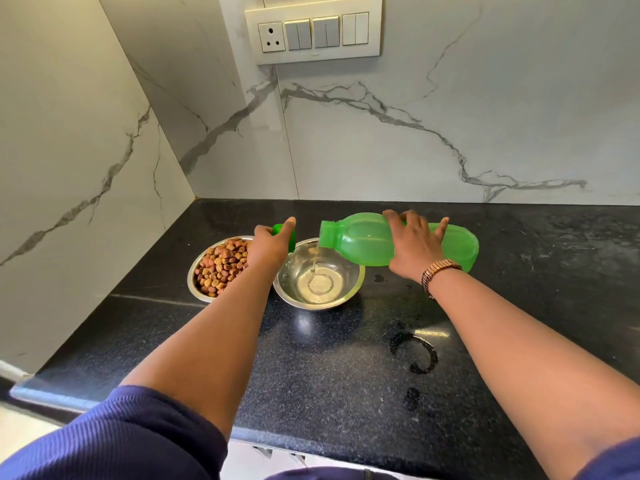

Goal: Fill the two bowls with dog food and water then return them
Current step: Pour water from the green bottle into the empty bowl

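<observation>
Over the water bowl, a tilted green bottle is gripped by the right hand; the cap is clenched in the left hand, beside the kibble bowl.

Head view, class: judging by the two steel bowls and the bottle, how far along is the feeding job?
Done: the left bowl already holds dog food. In hand: the right hand tips the green bottle so water streams into the right bowl, which is only shallowly filled; the left hand holds the green cap. Left: finish pouring, recap, then return both bowls from the black counter.
</observation>
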